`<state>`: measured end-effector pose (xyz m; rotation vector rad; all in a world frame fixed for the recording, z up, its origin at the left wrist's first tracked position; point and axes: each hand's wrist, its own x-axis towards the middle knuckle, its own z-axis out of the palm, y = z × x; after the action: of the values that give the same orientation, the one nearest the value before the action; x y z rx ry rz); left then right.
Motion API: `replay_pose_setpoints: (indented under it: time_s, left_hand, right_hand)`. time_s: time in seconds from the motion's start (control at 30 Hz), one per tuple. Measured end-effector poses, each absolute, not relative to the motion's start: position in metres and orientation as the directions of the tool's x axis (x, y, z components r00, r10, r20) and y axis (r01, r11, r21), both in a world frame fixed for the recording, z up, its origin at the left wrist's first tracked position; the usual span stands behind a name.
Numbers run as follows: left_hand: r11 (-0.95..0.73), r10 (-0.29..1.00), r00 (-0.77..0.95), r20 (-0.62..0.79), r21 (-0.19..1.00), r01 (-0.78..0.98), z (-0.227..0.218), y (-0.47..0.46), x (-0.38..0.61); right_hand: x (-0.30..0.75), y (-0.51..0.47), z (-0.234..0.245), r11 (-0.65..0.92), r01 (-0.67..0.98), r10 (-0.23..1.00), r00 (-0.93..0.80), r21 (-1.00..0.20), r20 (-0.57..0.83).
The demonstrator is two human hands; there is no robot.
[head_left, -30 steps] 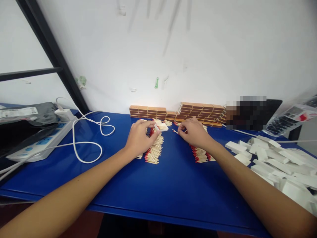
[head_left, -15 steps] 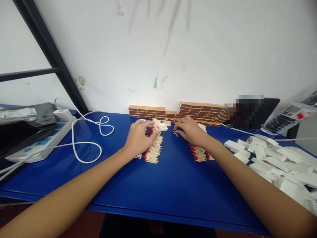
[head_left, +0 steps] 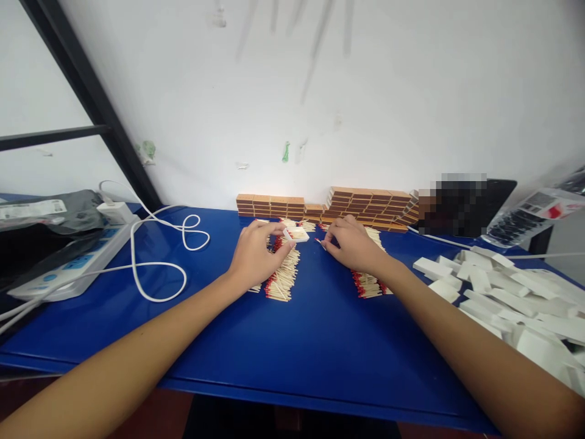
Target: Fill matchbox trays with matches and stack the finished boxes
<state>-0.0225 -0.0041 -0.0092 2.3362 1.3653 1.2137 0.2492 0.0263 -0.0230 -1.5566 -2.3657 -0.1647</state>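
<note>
My left hand (head_left: 256, 253) rests on a heap of red-tipped matches (head_left: 283, 277) and pinches a small white matchbox tray (head_left: 296, 234) between thumb and fingers. My right hand (head_left: 351, 244) lies over a second heap of matches (head_left: 369, 283), its fingers curled on a few matches (head_left: 320, 243) whose red tips stick out toward the tray. Both hands are close together near the middle back of the blue table (head_left: 292, 341).
Brown matchbox sleeves (head_left: 361, 207) are stacked along the white wall. Several white box trays (head_left: 507, 292) are piled at the right. A white power strip (head_left: 68, 262) with looping white cable (head_left: 159, 262) lies at the left, next to a grey bag (head_left: 55, 210).
My right hand has shifted slightly left toward the tray, with the matches in its fingers. My left hand has stayed in place with the tray.
</note>
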Motion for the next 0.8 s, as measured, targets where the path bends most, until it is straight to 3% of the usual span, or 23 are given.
replay_pose_setpoints:
  time_s: [0.4, 0.67, 0.8]
  left_hand:
    - [-0.562, 0.793, 0.246, 0.558, 0.512, 0.650, -0.009, -0.005, -0.023]
    - [-0.608, 0.765, 0.289, 0.575, 0.499, 0.618, -0.011, -0.004, -0.022]
    - [-0.659, 0.736, 0.357, 0.575, 0.488, 0.573, -0.012, -0.006, -0.022]
  right_hand:
    - [0.250, 0.025, -0.022, 0.423, 0.905, 0.878, -0.396, -0.050, 0.270]
    - [0.247, 0.015, -0.008, 0.604, 0.757, 0.748, -0.430, -0.250, 0.505]
    - [0.230, 0.002, -0.003, 0.682, 0.689, 0.676, -0.464, -0.247, 0.573]
